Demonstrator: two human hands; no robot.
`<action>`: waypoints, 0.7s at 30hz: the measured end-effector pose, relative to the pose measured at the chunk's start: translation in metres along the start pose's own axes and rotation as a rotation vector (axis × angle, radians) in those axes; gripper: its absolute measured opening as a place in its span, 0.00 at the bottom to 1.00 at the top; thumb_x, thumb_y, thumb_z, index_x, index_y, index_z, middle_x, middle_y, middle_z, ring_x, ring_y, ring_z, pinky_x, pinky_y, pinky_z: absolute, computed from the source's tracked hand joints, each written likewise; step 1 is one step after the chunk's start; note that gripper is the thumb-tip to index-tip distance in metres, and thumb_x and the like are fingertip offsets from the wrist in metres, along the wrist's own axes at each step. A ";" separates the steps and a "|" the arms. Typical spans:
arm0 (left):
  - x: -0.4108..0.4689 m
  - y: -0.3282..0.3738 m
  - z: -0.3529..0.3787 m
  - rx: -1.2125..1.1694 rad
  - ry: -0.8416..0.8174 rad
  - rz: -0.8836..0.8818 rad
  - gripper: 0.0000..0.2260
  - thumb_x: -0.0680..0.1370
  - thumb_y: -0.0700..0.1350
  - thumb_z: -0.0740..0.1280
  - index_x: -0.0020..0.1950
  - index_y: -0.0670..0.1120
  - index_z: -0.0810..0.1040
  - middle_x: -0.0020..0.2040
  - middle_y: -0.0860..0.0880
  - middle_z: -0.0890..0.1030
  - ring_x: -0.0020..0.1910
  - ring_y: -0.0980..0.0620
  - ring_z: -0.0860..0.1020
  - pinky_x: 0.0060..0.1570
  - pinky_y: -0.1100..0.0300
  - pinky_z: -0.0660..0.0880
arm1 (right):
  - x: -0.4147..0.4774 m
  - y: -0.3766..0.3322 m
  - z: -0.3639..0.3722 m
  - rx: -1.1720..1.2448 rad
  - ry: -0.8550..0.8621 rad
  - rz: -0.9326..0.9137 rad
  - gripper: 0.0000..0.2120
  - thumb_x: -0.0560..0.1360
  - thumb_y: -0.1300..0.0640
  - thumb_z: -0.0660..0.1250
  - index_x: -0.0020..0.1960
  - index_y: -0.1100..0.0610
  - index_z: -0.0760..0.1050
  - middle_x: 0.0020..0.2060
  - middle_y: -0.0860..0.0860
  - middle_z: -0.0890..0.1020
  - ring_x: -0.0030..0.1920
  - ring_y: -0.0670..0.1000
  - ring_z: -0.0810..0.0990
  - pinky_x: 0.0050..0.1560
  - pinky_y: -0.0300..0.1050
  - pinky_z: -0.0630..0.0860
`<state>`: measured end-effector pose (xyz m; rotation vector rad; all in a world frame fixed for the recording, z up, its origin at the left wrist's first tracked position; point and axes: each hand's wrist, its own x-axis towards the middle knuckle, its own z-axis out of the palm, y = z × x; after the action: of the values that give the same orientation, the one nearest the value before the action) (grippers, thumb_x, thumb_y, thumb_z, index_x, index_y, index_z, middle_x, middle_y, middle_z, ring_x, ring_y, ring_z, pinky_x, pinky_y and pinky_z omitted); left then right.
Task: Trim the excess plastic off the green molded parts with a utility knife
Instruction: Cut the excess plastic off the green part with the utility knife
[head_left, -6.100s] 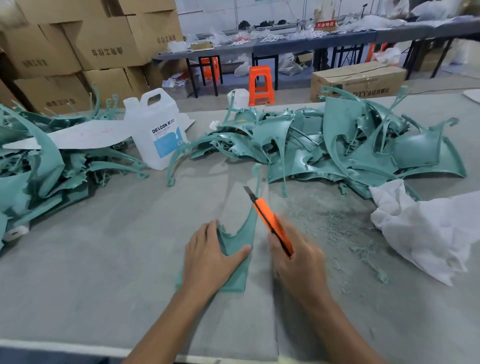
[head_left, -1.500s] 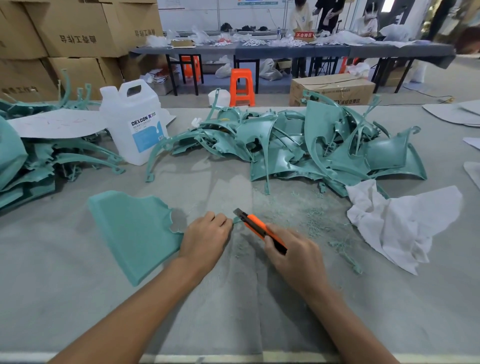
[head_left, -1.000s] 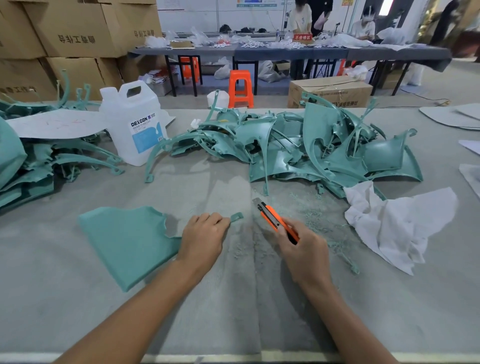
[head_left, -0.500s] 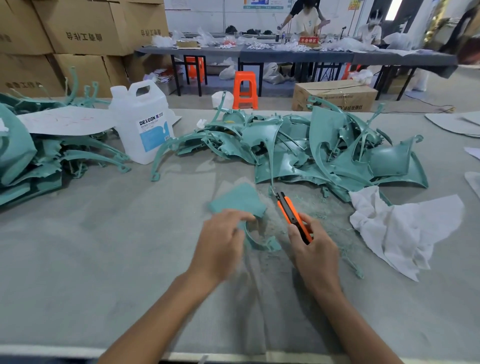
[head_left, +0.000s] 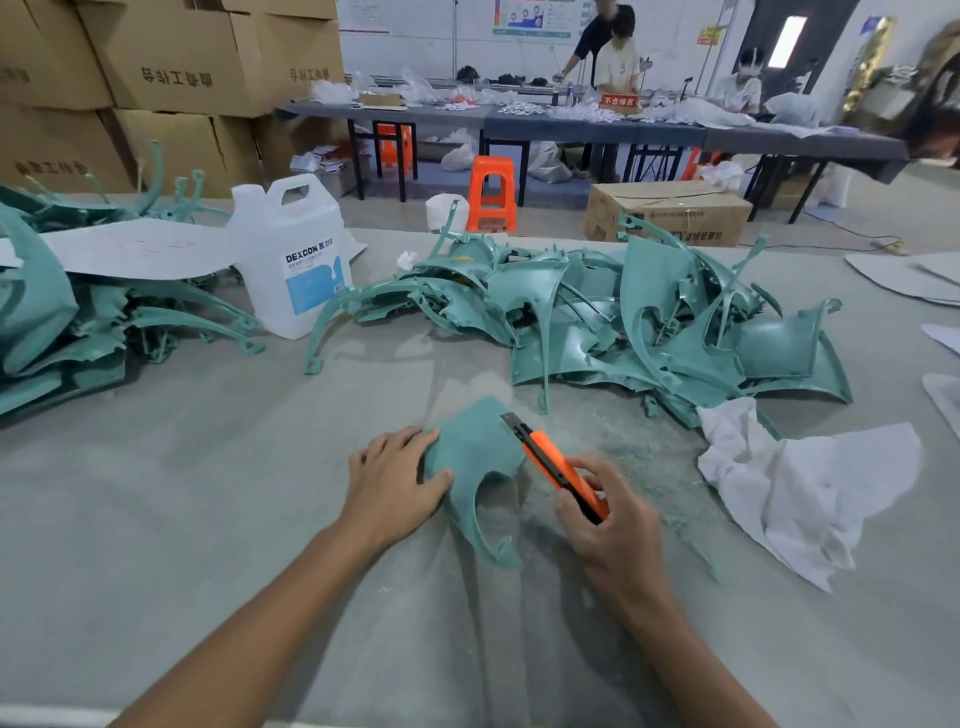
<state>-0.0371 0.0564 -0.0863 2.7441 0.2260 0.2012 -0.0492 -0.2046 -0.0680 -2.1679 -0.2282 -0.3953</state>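
Green part (head_left: 475, 457) is lying on the table (head_left: 182, 493), pinned by the left hand (head_left: 395, 483). Fingers are curling over its left edge and the thumb is pressing on the face just right of them. The narrow leg is trailing back toward the person, unsupported, between the two hands.

Right hand (head_left: 610, 525) is wrapping the utility knife (head_left: 558, 467), fingers fully closed round the orange handle. The blade is out, sitting at the part's right edge just beyond the right fingertips and pointing away from the body.

Risks as I'm reading it:
- The part is being clamped on one side only. Blade pressure on the right edge is likely to pivot or rock the curved shell, so the cut wanders into good surface.
- The left thumb is sitting close across the face from the blade. A sideways slip is heading straight for it.
- Shavings (head_left: 639, 457) are lying right of the right fingers. If they're also under the part, grip on the table is dropping.
- The free leg is liable to flex or snag during the stroke.

White cloth (head_left: 800, 488) is lying further right of the knife hand. The untrimmed pile (head_left: 649, 322) is sitting beyond both sets of fingertips, near enough that an overrun stroke could reach the nearest pieces.
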 end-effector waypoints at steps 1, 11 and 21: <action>-0.005 -0.002 -0.001 -0.010 0.021 0.004 0.29 0.70 0.64 0.55 0.70 0.58 0.70 0.71 0.56 0.71 0.71 0.52 0.62 0.62 0.55 0.57 | 0.000 -0.001 0.000 -0.010 -0.005 -0.003 0.14 0.72 0.50 0.72 0.55 0.37 0.76 0.36 0.38 0.80 0.33 0.43 0.78 0.34 0.40 0.75; -0.011 -0.001 0.007 0.053 0.133 0.090 0.19 0.77 0.60 0.58 0.67 0.57 0.70 0.68 0.57 0.72 0.68 0.54 0.65 0.61 0.54 0.60 | -0.030 -0.005 -0.013 -0.020 -0.091 0.005 0.11 0.71 0.59 0.75 0.48 0.44 0.82 0.39 0.42 0.81 0.41 0.42 0.79 0.40 0.30 0.71; -0.009 -0.002 0.007 -0.017 0.130 0.059 0.24 0.76 0.56 0.55 0.72 0.57 0.73 0.71 0.54 0.72 0.69 0.50 0.64 0.63 0.53 0.58 | -0.046 -0.014 -0.016 -0.055 -0.232 -0.099 0.16 0.68 0.56 0.68 0.55 0.48 0.84 0.43 0.41 0.81 0.41 0.40 0.80 0.42 0.30 0.74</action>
<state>-0.0447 0.0543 -0.0948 2.7259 0.1770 0.3960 -0.0993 -0.2106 -0.0657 -2.2616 -0.4595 -0.2064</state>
